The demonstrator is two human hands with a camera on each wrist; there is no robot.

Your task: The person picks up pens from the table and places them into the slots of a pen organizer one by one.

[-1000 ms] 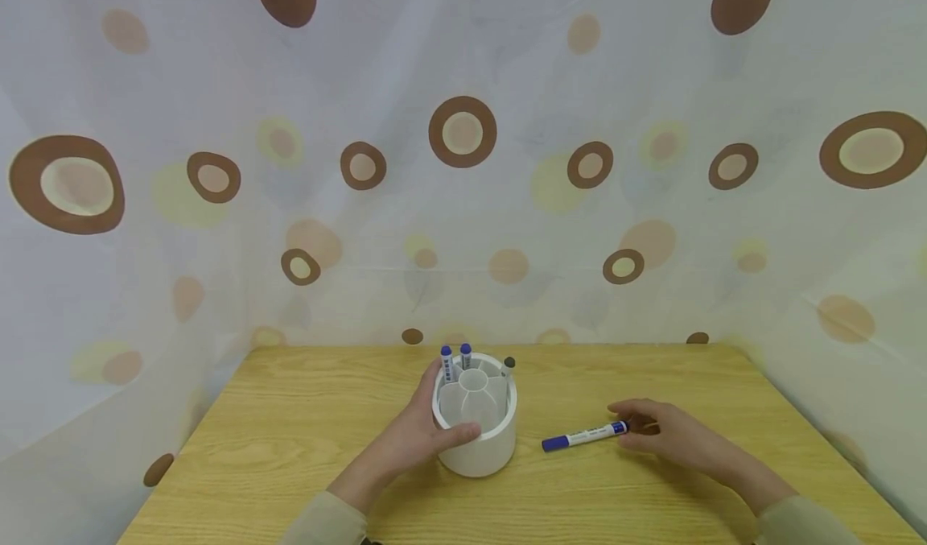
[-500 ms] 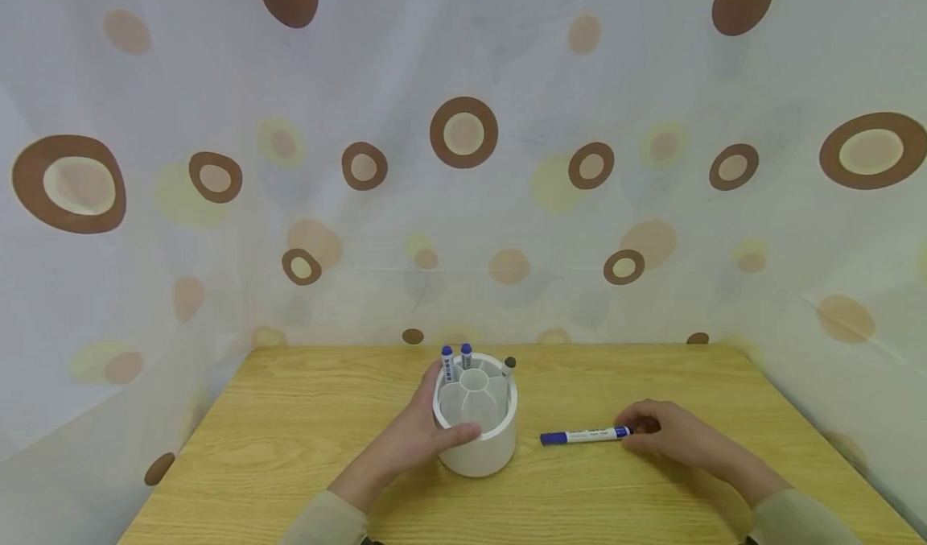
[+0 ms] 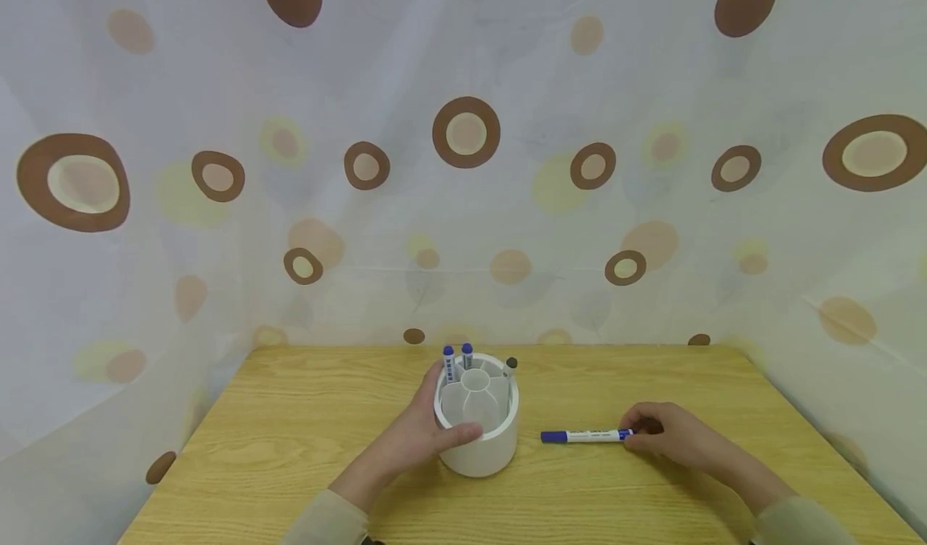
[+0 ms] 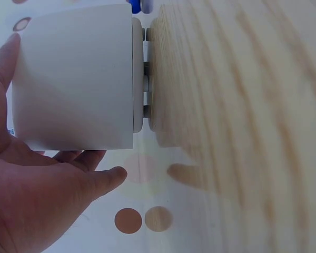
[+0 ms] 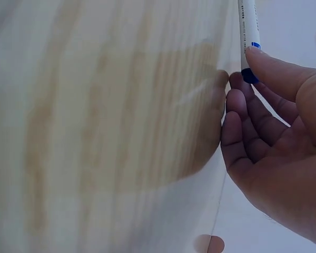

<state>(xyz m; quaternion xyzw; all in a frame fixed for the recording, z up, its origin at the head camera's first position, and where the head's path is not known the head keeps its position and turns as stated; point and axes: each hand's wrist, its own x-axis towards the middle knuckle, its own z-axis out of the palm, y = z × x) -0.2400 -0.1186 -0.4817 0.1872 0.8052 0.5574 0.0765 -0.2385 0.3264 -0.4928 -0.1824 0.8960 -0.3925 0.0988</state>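
Note:
A white round pen holder (image 3: 478,452) with inner compartments stands on the wooden table. My left hand (image 3: 416,432) grips it from the left, thumb over the near rim and fingers round the far side. In the left wrist view, the holder's smooth wall (image 4: 76,79) fills the space beside my thumb and fingers. Two blue-capped markers (image 3: 449,365) and one dark-tipped marker (image 3: 510,367) stand in its rear compartments. To the right, a white marker with a blue cap (image 3: 588,436) lies crosswise. My right hand (image 3: 669,434) pinches its right end between thumb and fingers.
The light wooden table (image 3: 304,416) reaches back to a pale curtain (image 3: 536,207) with brown, peach and yellow spots. The curtain also closes in both sides. A strip of table lies between the holder and the marker's capped end.
The marker has turned from slanting to nearly level with the table's front edge. My right hand has shifted slightly and now pinches the marker's end. The left hand and holder keep their place.

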